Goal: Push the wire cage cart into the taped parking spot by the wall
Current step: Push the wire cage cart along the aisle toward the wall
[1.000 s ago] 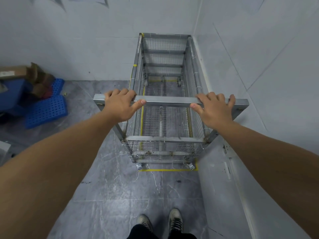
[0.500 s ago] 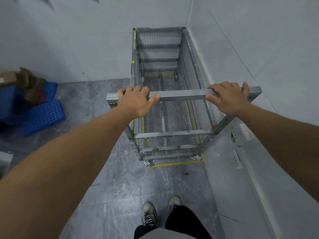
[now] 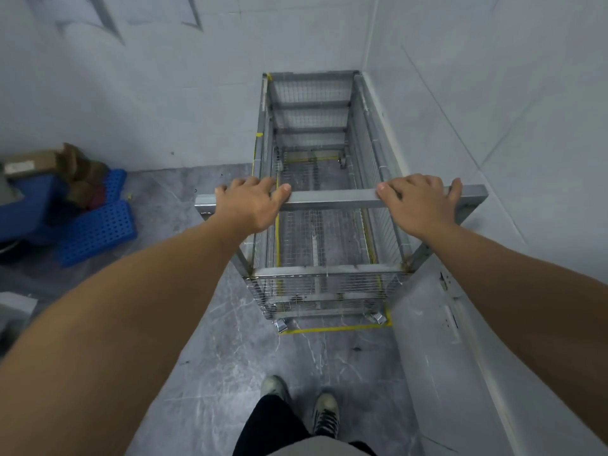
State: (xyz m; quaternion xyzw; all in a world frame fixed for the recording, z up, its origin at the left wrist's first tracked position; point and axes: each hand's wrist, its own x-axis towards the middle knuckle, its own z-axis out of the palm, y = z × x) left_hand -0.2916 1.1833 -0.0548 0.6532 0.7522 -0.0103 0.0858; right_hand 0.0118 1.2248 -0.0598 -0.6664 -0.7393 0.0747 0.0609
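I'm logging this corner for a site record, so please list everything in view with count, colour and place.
wire cage cart: one, silver-grey, in the corner along the right wall
handle bar: one, grey, near end of the cart
yellow tape: floor outline, its near strip just before the cart's near wheels
blue perforated panels: at least two, floor at left
cardboard box: one, brown, on the blue stack at far left
walls: white, ahead and right
floor: grey marbled
shoes: two, grey, bottom centre
left hand: on the bar's left part
right hand: on the bar's right part

One wire cage cart (image 3: 316,245), two hands, two shoes, two blue crates
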